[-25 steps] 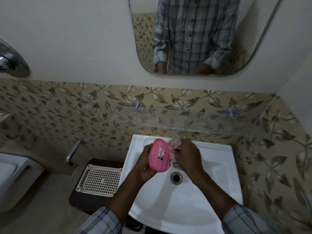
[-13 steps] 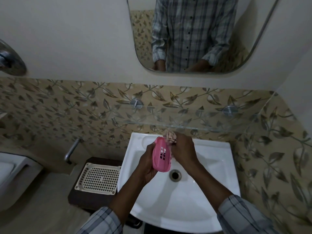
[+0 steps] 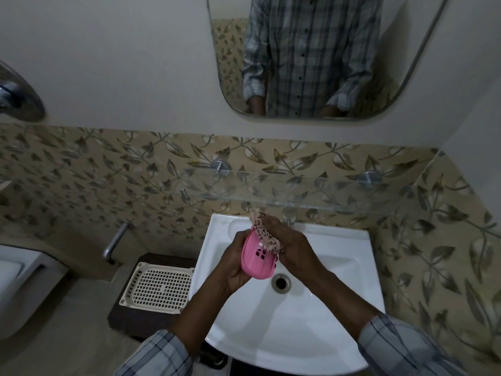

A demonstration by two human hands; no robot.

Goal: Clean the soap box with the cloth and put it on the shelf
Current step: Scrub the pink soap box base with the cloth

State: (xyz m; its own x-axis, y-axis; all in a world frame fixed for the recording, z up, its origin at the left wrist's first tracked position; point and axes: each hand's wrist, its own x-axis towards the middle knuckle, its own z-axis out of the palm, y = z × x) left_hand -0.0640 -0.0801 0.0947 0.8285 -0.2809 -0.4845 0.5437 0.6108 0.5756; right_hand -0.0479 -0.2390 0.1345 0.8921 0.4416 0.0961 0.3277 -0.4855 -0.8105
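A pink soap box (image 3: 257, 260) with small slots in its base is held on edge over the white sink (image 3: 339, 321). My left hand (image 3: 234, 263) grips it from the left side. My right hand (image 3: 291, 246) presses a patterned pinkish cloth (image 3: 267, 237) against the box's upper right edge, fingers closed over the cloth. Above the sink runs a clear glass shelf (image 3: 311, 195) on two round metal mounts, with nothing on it.
A cream perforated tray (image 3: 160, 289) lies on a dark stool left of the sink. A metal pipe (image 3: 115, 242) juts from the leaf-patterned tiled wall. A mirror (image 3: 311, 58) hangs above. The sink drain (image 3: 281, 283) is below the hands. A white fixture (image 3: 19, 278) sits at far left.
The soap box has turned in my left hand, its slotted base now facing me more. My right hand and the cloth slid along the box's upper edge.
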